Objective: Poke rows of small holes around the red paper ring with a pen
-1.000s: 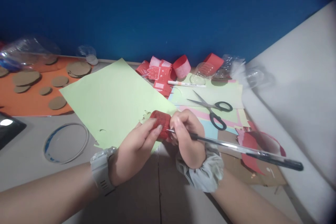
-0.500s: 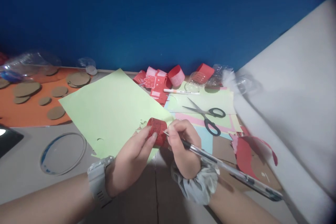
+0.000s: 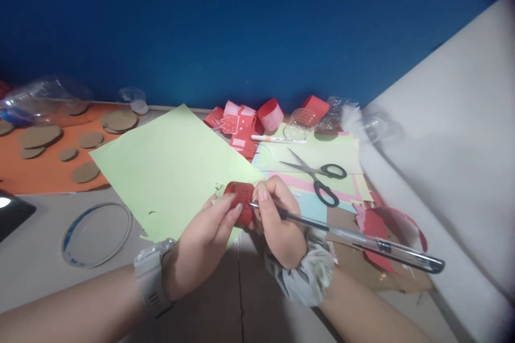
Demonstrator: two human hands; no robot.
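My left hand (image 3: 209, 230), with a pale watch at its wrist, holds a small red paper ring (image 3: 243, 198) between thumb and fingers. Dark marks cover the ring's side. In my right hand (image 3: 281, 225) is a clear pen (image 3: 362, 240) with a black grip, its tip against the right side of the ring. A grey scrunchie circles my right wrist. Under and behind the ring lies a large light green sheet (image 3: 169, 166) with torn or cut bits near its right edge.
Black-handled scissors (image 3: 316, 171) lie open on coloured papers at the right. Behind are red paper rings (image 3: 270, 116), a white marker (image 3: 277, 140) and clear plastic pieces. Cardboard discs (image 3: 40, 136) rest on an orange sheet (image 3: 48, 166) at the left, near a clear hoop (image 3: 96, 236).
The pen has swung so that its far end sits higher and further right. My right hand has shifted slightly left and up; my left hand still holds the ring.
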